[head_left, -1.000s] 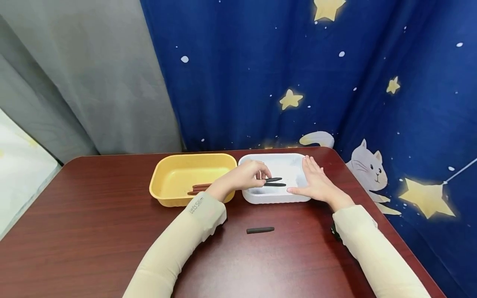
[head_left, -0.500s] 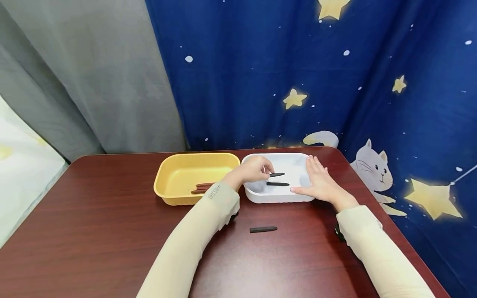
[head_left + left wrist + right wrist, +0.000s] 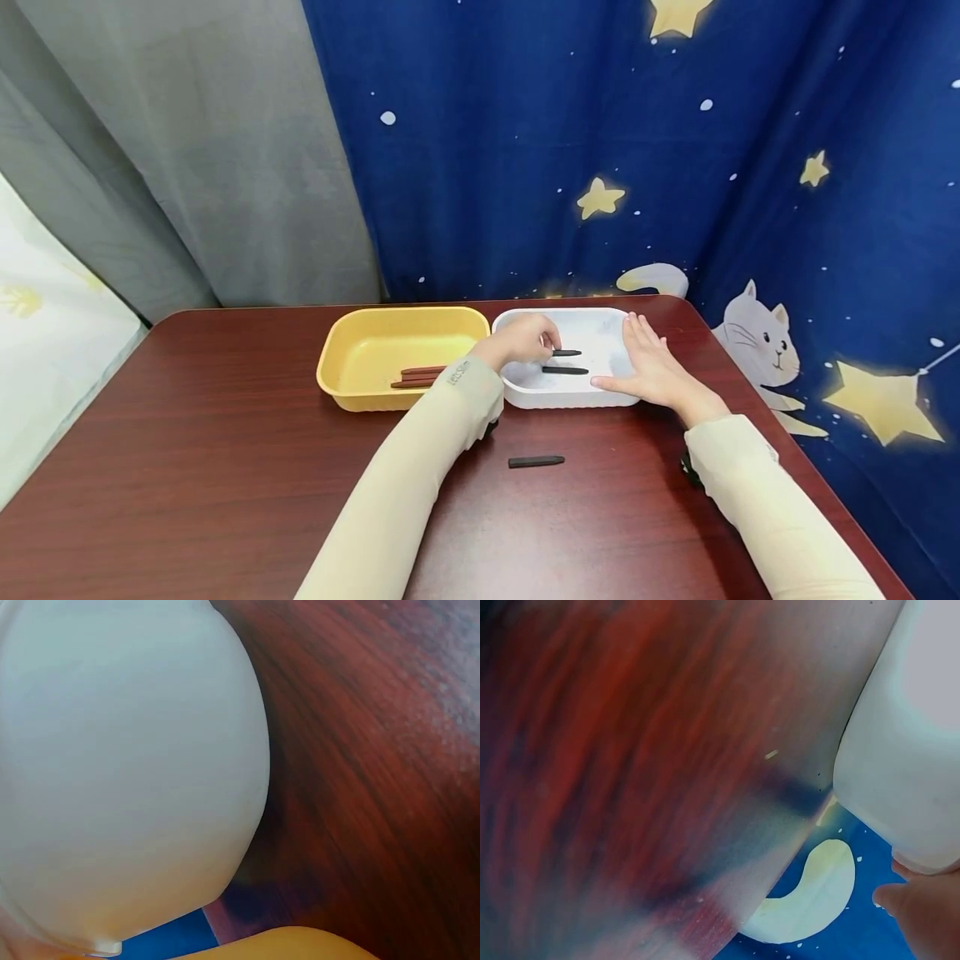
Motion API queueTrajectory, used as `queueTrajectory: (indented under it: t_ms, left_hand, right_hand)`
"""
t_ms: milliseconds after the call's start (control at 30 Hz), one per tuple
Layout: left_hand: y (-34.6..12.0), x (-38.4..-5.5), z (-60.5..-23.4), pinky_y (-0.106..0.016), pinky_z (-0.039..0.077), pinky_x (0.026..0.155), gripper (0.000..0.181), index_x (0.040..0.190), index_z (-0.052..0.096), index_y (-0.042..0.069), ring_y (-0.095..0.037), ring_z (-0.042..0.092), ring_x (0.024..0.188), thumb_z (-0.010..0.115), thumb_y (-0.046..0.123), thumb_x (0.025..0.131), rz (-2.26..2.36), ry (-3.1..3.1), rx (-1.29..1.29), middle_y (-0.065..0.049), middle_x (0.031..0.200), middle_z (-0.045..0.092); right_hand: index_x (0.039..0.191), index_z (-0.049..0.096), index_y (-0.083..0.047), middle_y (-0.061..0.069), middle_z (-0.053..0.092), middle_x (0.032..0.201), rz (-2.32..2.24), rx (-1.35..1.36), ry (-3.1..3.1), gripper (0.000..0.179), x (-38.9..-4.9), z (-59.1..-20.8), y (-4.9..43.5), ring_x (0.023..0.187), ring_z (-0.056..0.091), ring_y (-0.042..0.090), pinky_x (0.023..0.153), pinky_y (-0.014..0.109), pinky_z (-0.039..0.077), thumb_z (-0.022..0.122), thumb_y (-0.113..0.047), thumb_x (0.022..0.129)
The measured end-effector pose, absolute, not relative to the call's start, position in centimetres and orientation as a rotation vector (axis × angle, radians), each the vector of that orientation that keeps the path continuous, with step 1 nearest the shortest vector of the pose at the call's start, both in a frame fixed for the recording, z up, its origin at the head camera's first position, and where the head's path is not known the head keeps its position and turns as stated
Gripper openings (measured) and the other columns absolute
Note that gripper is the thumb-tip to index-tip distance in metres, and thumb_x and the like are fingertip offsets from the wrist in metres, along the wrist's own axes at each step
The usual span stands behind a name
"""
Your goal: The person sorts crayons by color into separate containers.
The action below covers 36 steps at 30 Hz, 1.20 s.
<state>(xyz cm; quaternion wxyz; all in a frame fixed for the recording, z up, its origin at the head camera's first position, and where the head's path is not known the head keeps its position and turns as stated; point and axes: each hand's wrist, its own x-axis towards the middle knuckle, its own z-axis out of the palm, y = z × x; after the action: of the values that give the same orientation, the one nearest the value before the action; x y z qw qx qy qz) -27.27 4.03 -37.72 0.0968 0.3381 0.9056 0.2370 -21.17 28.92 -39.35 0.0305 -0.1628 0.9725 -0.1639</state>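
Note:
In the head view, my left hand (image 3: 527, 340) reaches over the near left corner of the white tray (image 3: 558, 400). Its fingers and thumb pinch the left end of a black crayon (image 3: 567, 352), low inside that tray. A second black crayon (image 3: 566, 370) lies just nearer, roughly parallel. My right hand (image 3: 658, 369) rests on the tray's right end with fingers straight and thumb spread along the near rim. In the right wrist view, fingertips of this hand (image 3: 926, 907) touch the white tray (image 3: 900, 757). Left fingertips are partly hidden behind the hand.
A yellow tray (image 3: 367, 402) stands left of the white one, with several reddish-brown crayons (image 3: 420, 377) partly behind the left sleeve. Another black crayon (image 3: 536, 462) lies on the brown table (image 3: 225, 467) in front. Curtains (image 3: 480, 167) hang behind the table's far edge.
The left hand has shifted the pinched crayon slightly away from the second one, toward the tray's far side. The right hand stays on the tray. The head view has turned slightly left.

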Motion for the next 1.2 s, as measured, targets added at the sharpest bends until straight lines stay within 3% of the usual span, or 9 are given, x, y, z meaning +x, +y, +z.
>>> queueTrajectory:
  t_ms: [767, 1200]
  left_hand:
    - [4.4, -27.3, -38.4, -0.024, 0.049, 0.082, 0.017, 0.098, 0.077, 0.009, -0.014, 0.059, 0.087, 0.065, 0.001, 0.089, 0.534, 2.682, 0.927, -0.004, 0.096, 0.072]
    - [3.6, -23.9, -35.5, -0.026, 0.051, 0.084, 0.023, 0.109, 0.075, 0.011, -0.014, 0.062, 0.090, 0.062, 0.009, 0.091, 0.336, 2.669, 1.211, -0.001, 0.100, 0.073]
  right_hand:
    - [0.156, 0.005, 0.009, 0.027, 0.001, 0.165, -0.546, -0.488, 2.991, 0.121, -21.1, -39.5, 28.8, 0.153, -0.002, 0.044, 0.115, 0.073, 0.008, 0.066, -0.066, 0.082]
    - [0.155, 0.005, 0.010, 0.028, 0.001, 0.165, -0.507, -0.491, 2.996, 0.121, -20.9, -39.3, 28.9, 0.153, -0.002, 0.044, 0.116, 0.072, 0.008, 0.065, -0.066, 0.083]
